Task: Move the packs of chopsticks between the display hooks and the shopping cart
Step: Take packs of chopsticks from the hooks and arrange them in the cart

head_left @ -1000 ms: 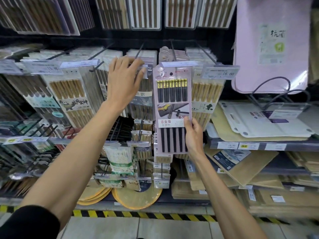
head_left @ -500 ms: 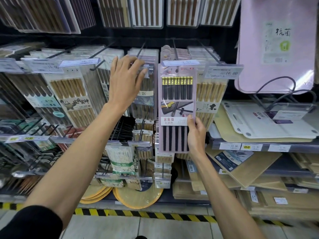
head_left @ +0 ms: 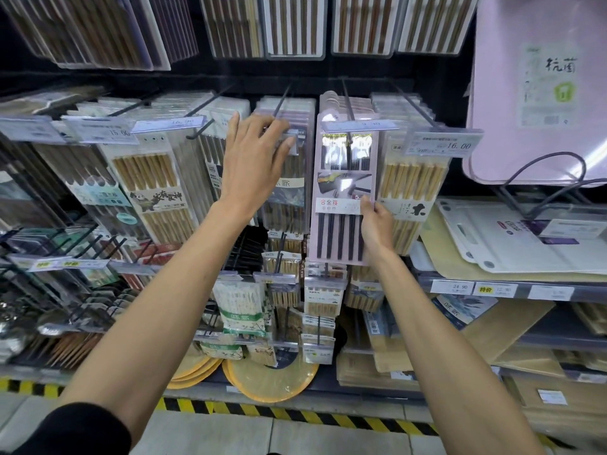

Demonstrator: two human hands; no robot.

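A pink pack of black chopsticks [head_left: 338,231] hangs at the front of a display hook [head_left: 348,103], under its price tag. My right hand [head_left: 376,226] grips the pack's lower right edge, thumb on its front. My left hand [head_left: 253,162] reaches up to the neighbouring hook's pack of chopsticks [head_left: 289,195]; its straight fingers touch the pack's top by the price tag. More pink packs hang behind the front one. No shopping cart is in view.
Rows of hooks with packs of wooden chopsticks [head_left: 154,192] fill the wall left and right. A pink cutting board [head_left: 538,93] stands at the upper right, more boards [head_left: 525,244] lie on shelves below it. Round bamboo mats [head_left: 269,379] sit on the bottom shelf.
The pink pack has slid further back onto its hook and now hangs closer to the packs behind it. My right hand followed it. My left hand stayed at the neighbouring pack's top.
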